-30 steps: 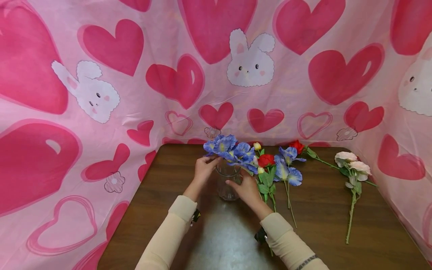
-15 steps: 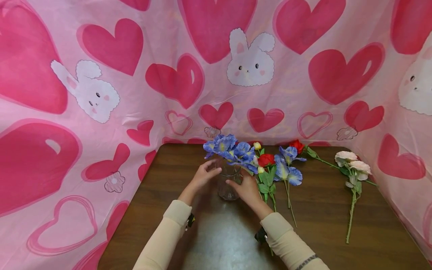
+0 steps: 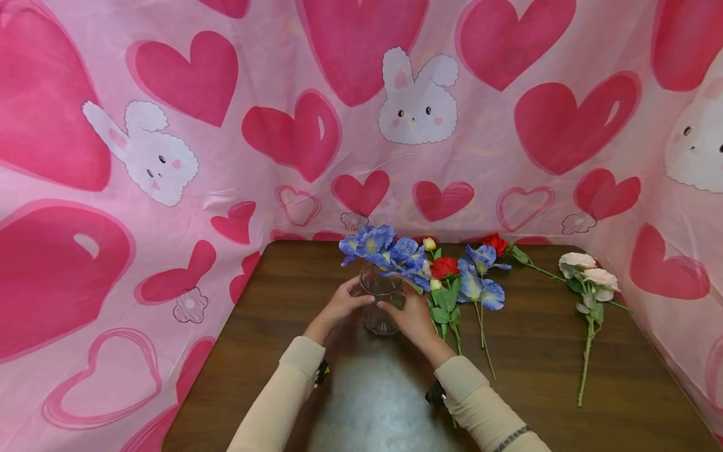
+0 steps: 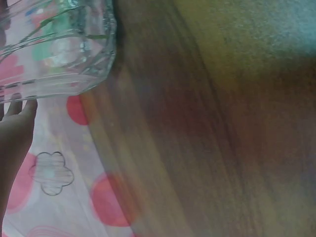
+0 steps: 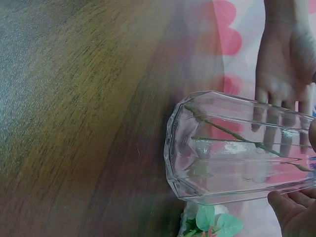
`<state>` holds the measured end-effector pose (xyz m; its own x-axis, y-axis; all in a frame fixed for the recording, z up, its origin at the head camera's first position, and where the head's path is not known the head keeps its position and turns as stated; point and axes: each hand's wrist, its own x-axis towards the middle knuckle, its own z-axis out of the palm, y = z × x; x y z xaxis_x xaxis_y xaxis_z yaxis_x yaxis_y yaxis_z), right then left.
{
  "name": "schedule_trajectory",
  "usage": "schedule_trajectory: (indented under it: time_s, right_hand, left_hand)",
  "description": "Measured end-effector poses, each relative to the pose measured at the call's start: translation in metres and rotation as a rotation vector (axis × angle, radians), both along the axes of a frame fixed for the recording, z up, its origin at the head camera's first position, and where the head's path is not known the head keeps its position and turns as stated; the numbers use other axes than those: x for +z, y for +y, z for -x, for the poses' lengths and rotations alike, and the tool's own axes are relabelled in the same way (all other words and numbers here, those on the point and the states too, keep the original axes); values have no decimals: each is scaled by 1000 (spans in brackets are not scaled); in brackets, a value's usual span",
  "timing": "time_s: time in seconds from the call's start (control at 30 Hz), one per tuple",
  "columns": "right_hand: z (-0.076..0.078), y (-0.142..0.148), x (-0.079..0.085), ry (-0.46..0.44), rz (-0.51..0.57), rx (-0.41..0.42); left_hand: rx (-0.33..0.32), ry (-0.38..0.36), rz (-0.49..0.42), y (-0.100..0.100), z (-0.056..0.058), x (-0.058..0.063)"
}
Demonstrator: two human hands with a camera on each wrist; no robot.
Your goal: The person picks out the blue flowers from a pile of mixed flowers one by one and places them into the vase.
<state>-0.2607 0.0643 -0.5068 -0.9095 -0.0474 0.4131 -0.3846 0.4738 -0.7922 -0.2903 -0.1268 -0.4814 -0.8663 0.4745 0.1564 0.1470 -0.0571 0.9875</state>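
Note:
A clear glass vase stands upright on the table, blue irises spreading over its rim. Thin green stems show through its faceted wall in the right wrist view. My left hand holds the vase's left side, thumb in front and fingers reaching behind the glass. On the opposite side my right hand grips the vase, its thumb on the near face and its fingers mostly hidden. The left wrist view shows the vase base with fingertips against it.
Right of the vase lie a red rose with green leaves, more blue irises and another red rose. Pale pink roses lie farther right on the brown table. A pink heart-print cloth hangs around the table.
My left hand has left the irises at the rim, drawn back a little, then come down onto the vase's left side. The right hand keeps its place on the vase.

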Motion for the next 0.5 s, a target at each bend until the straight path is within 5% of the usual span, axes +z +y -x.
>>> schedule_trajectory:
  time_s: [0.5]
  right_hand:
    - [1,1,-3,28,8,18]
  left_hand:
    - [41,15,41,4,4,-15]
